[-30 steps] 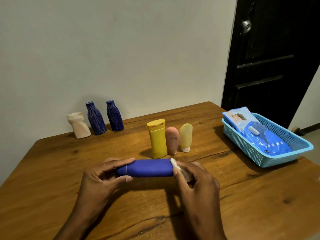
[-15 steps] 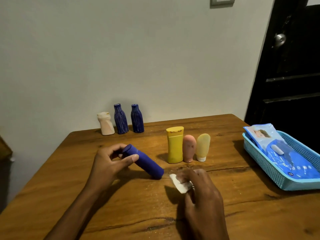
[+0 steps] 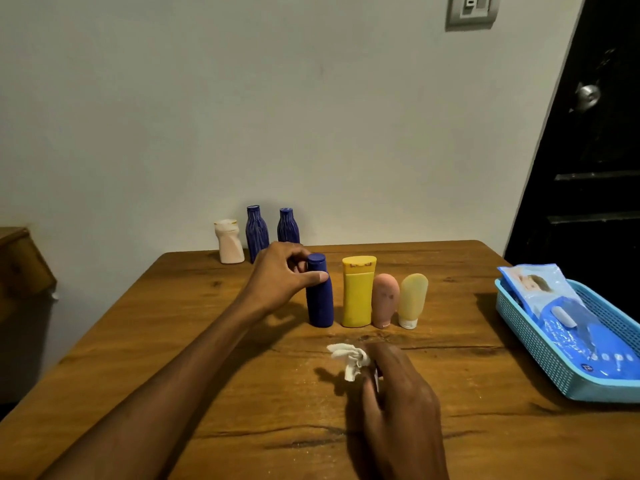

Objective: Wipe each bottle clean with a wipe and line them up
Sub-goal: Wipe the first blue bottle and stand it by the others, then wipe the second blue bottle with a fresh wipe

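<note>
Left hand (image 3: 280, 275) grips blue bottle (image 3: 320, 296) near its cap, bottle upright on table (image 3: 173, 341), just left of yellow bottle (image 3: 357, 292). Right hand (image 3: 398, 393) pinches crumpled wipe (image 3: 348, 358), nearer the camera than that grip.

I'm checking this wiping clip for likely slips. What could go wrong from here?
The left hand grips the blue bottle near its cap, close beside the yellow bottle; a nudge on letting go might topple the row. Reaching for the back bottles, the arm may brush it. The wipe in the right hand looks bunched.
</note>
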